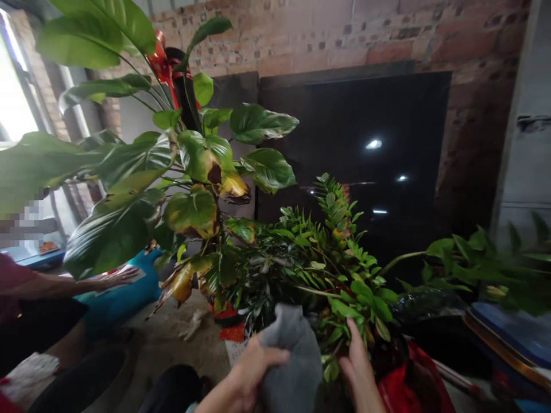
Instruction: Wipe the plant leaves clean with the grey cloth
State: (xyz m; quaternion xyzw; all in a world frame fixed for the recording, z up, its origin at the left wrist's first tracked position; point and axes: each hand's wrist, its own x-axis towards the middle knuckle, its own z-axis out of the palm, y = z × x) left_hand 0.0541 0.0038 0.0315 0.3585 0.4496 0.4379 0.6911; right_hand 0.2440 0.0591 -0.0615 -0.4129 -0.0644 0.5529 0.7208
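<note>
My left hand [253, 367] is closed around a grey cloth [297, 355], with the thumb pressed over its front; part of the cloth stands up above the fingers. To the right, my right hand [359, 367] is at the lower leaves of a bushy green plant [357, 275]. A leafy stem [333, 358] lies between its thumb and fingers, and the fingertips are partly hidden by leaves. Darker narrow leaves [267, 269] crowd behind the cloth. Red wrapping [413, 378] shows low beside my right wrist.
A tall broad-leaved plant [189, 212] with browned, yellowing leaves and a red ribbon [160, 60] rises at left. Another person's hand [118, 278] rests by a turquoise object [142, 287]. A black panel [353, 155] leans against the brick wall [387, 34]. Stacked lids or trays [512, 338] lie right.
</note>
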